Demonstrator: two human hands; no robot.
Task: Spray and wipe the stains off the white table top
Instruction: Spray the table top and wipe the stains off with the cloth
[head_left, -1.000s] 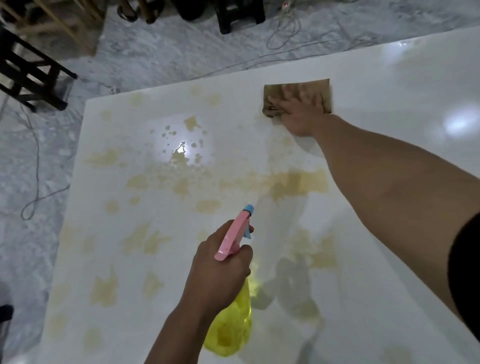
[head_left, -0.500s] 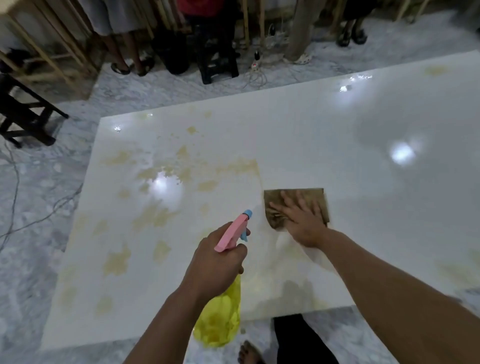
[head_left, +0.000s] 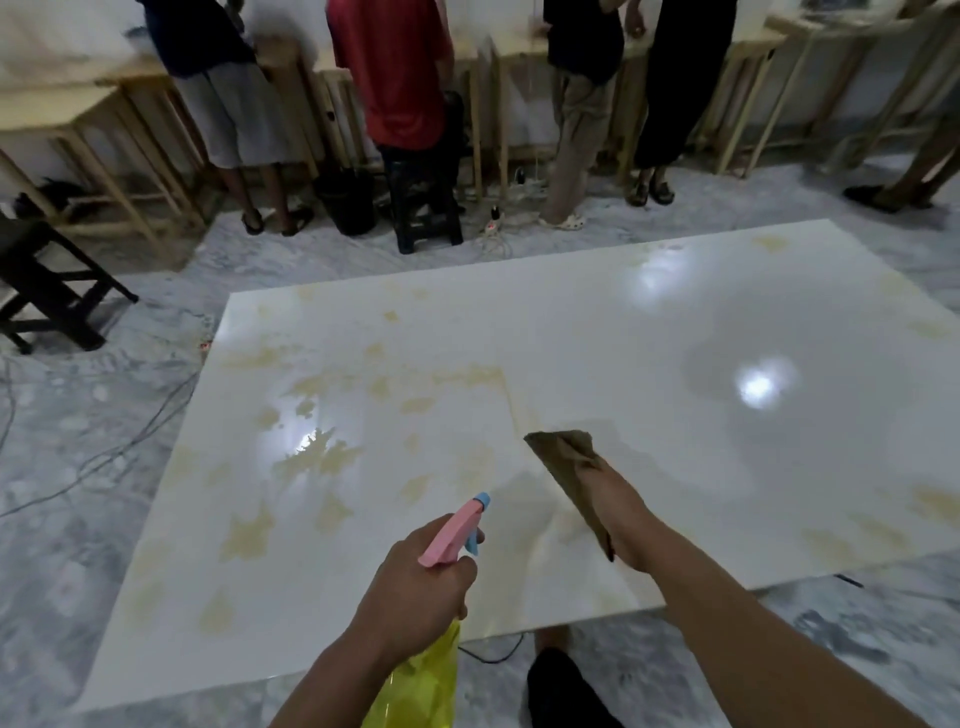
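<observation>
The white table top (head_left: 649, 374) carries many yellowish stains (head_left: 317, 452), mostly on its left half, with a few near the right edge. My left hand (head_left: 415, 592) grips a spray bottle (head_left: 441, 623) with a yellow body and a pink trigger head, its blue nozzle pointing out over the table. My right hand (head_left: 618, 514) holds a brown cloth (head_left: 569, 457) near the table's front edge; the cloth hangs from the hand, lifted on edge with its far corner by the surface.
Several people stand at wooden benches (head_left: 78, 119) along the far wall. A black stool (head_left: 426, 208) and a power strip (head_left: 493, 226) sit beyond the table. A dark stool (head_left: 47, 280) stands at the left. Cables (head_left: 104, 457) run over the marble floor.
My right hand drew the cloth back from the table's far part toward the front edge, then tipped it up off the surface. The view rose to show the people behind.
</observation>
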